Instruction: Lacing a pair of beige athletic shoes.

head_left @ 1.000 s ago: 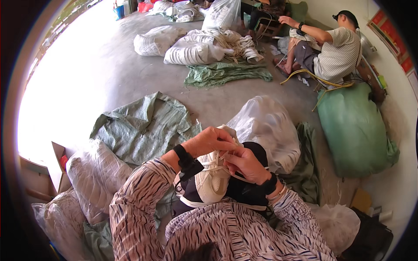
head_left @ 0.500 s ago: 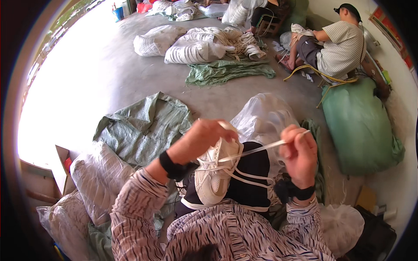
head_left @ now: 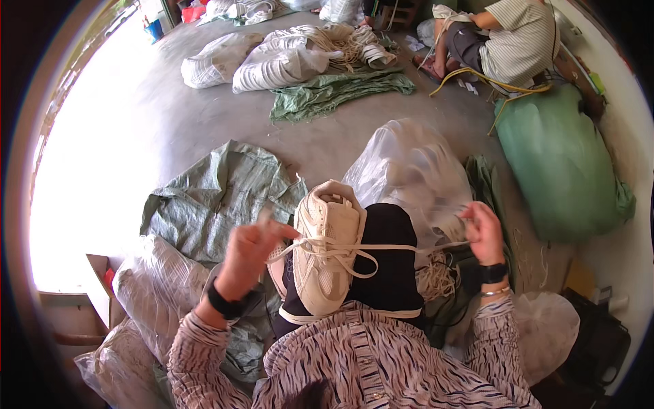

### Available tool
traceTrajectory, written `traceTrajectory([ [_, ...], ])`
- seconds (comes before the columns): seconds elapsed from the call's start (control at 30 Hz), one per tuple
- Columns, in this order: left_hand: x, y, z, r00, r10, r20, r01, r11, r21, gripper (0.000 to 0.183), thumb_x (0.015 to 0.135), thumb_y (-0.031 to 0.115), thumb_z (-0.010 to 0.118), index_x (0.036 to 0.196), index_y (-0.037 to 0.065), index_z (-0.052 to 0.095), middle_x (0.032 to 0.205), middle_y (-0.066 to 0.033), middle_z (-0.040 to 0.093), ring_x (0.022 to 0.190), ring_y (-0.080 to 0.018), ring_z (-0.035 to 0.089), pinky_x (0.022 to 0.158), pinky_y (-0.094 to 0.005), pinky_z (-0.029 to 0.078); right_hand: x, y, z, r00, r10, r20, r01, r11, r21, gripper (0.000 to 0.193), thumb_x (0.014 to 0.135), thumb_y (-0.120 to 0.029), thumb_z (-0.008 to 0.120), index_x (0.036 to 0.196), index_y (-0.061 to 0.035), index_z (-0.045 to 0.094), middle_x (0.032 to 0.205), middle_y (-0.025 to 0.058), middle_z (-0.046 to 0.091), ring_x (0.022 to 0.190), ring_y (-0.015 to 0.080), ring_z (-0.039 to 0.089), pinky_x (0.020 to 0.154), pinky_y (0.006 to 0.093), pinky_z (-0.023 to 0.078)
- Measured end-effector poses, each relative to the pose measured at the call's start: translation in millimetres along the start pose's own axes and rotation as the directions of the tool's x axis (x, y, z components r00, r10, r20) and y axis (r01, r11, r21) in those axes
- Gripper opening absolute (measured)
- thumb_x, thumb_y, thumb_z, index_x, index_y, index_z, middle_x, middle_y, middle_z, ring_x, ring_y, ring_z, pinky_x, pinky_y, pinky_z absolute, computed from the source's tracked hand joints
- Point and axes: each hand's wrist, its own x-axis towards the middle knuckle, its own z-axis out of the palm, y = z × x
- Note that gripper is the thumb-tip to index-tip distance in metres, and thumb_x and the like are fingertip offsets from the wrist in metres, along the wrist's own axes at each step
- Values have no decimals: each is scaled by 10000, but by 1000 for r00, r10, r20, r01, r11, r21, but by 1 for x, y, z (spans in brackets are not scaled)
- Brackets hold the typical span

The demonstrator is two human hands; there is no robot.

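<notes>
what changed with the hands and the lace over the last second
The left hand and right hand, a second ago bunched together over the white sneaker, have moved apart to either side, drawing the white lace out taut across the shoe. Each hand has kept its grip on a lace end. The sneaker stays on the lap, and the clear plastic bag stays beyond it.

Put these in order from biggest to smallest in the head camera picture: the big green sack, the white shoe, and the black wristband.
1. big green sack
2. white shoe, though it lies nearer the camera
3. black wristband, by far the smallest
</notes>
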Motion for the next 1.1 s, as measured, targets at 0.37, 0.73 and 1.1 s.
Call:
traceTrajectory([
  [0.37, 29, -52, 70, 990, 80, -119, -107, 965, -238, 182, 916, 187, 524, 829, 31, 558, 674, -20, 498, 624, -87, 458, 579, -242, 407, -4, 16, 95, 948, -31, 316, 170, 890, -424, 175, 880, -177, 510, 850, -37, 611, 558, -8, 507, 427, 69, 418, 402, 227, 309],
  [0.73, -3, -46, 48, 999, -48, -6, 48, 966, 253, 266, 721, 119, 716, 887, 34, 527, 711, -44, 484, 610, -147, 465, 568, -287, 411, -74, 7, 116, 923, -20, 385, 207, 868, -451, 212, 941, -177, 467, 907, -22, 607, 656, 5, 593, 526, 89, 578, 461, 209, 399],
  [1.1, -1, -61, 44, 972, 236, -2, -208, 858, 471, 186, 804, 139, 637, 875, 32, 503, 776, -110, 501, 751, -289, 541, 640, -371, 436, -65, 28, 127, 711, 304, 634, 48, 878, -476, 193, 896, -180, 548, 866, -9, 633, 542, -13, 504, 495, 55, 465, 473, 225, 371],
])
